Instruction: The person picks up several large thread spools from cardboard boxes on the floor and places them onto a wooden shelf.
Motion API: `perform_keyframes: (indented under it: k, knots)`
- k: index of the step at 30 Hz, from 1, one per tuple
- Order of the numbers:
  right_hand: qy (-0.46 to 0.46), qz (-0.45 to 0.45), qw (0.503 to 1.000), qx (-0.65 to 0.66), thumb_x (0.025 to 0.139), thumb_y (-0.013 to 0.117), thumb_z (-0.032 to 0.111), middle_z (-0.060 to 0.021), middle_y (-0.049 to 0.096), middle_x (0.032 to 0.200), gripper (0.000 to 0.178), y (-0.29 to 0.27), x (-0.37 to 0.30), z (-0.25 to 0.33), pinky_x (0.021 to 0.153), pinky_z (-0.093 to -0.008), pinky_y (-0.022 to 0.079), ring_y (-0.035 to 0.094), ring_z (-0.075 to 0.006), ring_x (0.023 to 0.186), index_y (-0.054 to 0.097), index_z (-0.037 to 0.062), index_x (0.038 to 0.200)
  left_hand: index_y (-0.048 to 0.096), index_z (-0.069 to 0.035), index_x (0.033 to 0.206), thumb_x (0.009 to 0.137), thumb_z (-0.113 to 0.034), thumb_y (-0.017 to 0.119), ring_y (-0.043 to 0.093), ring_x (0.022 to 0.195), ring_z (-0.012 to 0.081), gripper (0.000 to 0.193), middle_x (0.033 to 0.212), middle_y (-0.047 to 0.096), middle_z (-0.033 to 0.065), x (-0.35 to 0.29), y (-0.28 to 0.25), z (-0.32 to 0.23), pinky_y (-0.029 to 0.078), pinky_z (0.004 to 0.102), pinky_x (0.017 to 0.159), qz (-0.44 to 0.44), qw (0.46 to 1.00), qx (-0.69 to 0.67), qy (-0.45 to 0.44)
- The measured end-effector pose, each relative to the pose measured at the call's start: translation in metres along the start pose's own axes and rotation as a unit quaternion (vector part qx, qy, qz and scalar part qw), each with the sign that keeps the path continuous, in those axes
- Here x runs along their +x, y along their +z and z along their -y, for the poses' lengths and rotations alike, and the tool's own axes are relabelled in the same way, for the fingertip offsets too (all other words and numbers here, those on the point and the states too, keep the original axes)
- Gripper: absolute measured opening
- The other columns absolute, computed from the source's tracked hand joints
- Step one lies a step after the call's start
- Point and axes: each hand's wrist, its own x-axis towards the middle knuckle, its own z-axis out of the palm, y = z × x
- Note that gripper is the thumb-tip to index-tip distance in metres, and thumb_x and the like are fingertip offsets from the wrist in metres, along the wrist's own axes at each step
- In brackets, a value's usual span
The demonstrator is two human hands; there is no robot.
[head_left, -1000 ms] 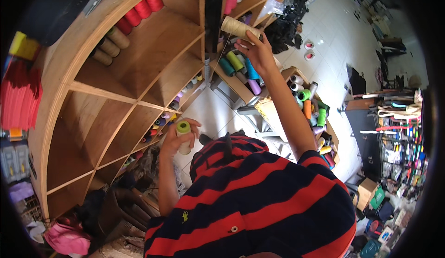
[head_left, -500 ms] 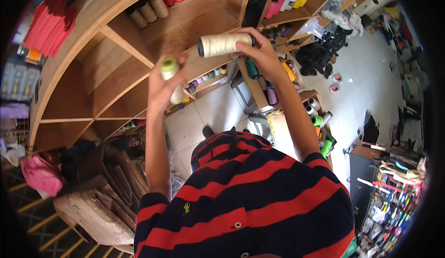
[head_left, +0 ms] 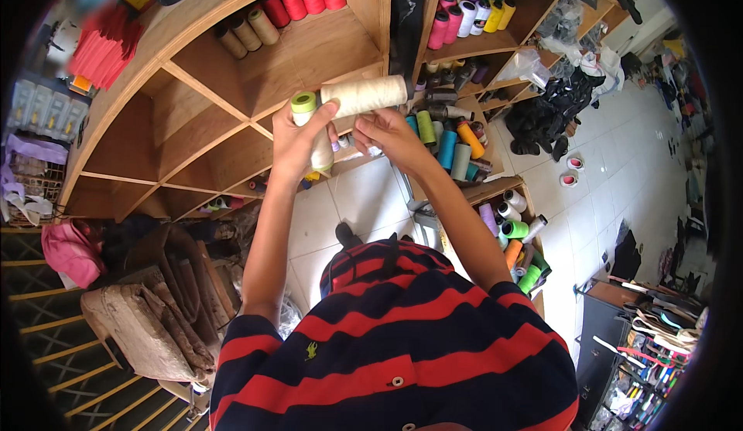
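Both arms raised: left hand point(head_left: 298, 141) grips a green-capped spool point(head_left: 311, 125), right hand point(head_left: 385, 133) grips a cream cone point(head_left: 364, 95).

Both arms raised, left grip point(head_left: 298, 138) and right grip point(head_left: 385, 133) closed.

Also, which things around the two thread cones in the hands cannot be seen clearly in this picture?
- Head view: the lower body of the green-topped cone is covered by the left hand.
- Head view: the near end of the cream cone is covered by the right hand.
- Head view: the floor under the arms is hidden by the striped shirt.
- Head view: the shelf items at the left rim are blurred.
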Motion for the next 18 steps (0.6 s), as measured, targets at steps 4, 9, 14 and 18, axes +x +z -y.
perform_keyframes:
  k: [4,9,14,18]
  knots:
    - [0.107,0.121,0.962,0.222,0.096,0.054,0.022,0.0044,0.041,0.065,0.02,-0.042,-0.015,-0.009,0.049,-0.0222,0.029,0.037,-0.0059,0.054,0.054,0.0026,0.101,0.06,0.003,0.101,0.084,-0.018,0.069,0.056,0.052,0.0134,0.029,0.077,0.062,0.0082,-0.007,-0.001,0.002,0.047,0.0264,0.048,0.049,0.998,-0.045,-0.023]
    - [0.142,0.085,0.973,-0.16,0.093,0.057,0.023,0.0023,0.05,0.064,0.021,-0.069,0.01,0.049,0.05,-0.023,0.032,0.04,-0.0053,0.055,0.063,0.004,0.086,0.06,0.003,0.101,0.082,-0.019,0.07,0.055,0.054,0.0118,0.031,0.072,0.061,0.0075,-0.011,-0.005,0.0,0.046,0.0243,0.05,0.161,0.977,0.12,-0.072]
    - [-0.093,0.064,0.943,-0.312,0.096,0.053,0.02,0.0008,0.056,0.074,0.022,-0.027,-0.005,0.076,0.057,-0.021,0.037,0.046,-0.0056,0.063,0.063,0.0007,0.091,0.057,-0.002,0.098,0.082,-0.031,0.071,0.054,0.052,0.0111,0.036,0.062,0.057,0.0053,0.0,-0.002,0.017,0.043,0.0238,0.047,-0.034,0.988,0.098,-0.113]
    - [0.179,0.081,0.953,-0.231,0.094,0.054,0.02,-0.001,0.061,0.081,0.021,-0.017,-0.026,0.047,0.066,-0.0227,0.044,0.054,-0.0063,0.074,0.064,0.0023,0.09,0.053,0.0,0.094,0.086,-0.038,0.065,0.053,0.046,0.0171,0.041,0.056,0.054,0.0091,0.004,-0.004,0.028,0.044,0.0298,0.045,-0.001,0.985,-0.12,-0.123]
